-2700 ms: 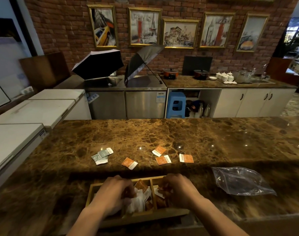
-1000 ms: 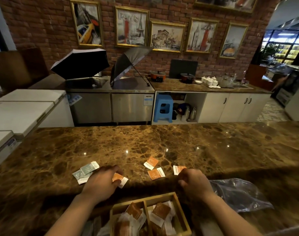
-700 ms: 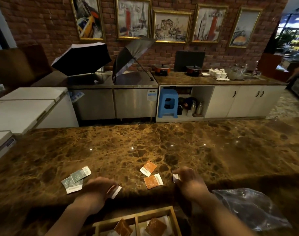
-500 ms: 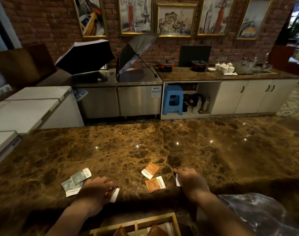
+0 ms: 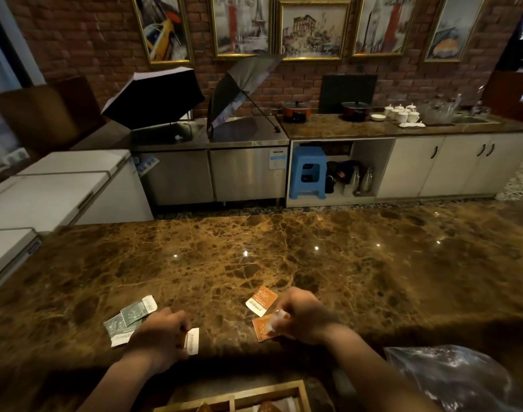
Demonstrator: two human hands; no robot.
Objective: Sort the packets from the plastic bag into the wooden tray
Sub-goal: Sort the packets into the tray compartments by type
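Resting on the counter (image 5: 284, 248), the left hand (image 5: 160, 337) curls its fingers around a white-ended packet (image 5: 192, 341), beside two green packets (image 5: 129, 319). The right hand (image 5: 303, 318) pinches a packet over an orange packet (image 5: 264, 328), with another orange one (image 5: 260, 301) just beyond. The tray (image 5: 239, 396) sits at the near edge, the bag (image 5: 456, 379) to its right.

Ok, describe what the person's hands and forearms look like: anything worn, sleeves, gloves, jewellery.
Both forearms are bare as far as the frame shows, with no sleeves in view. The left hand and right hand wear no gloves. No watch, bracelet or ring is visible, though the dim light and blur make small items hard to rule out.
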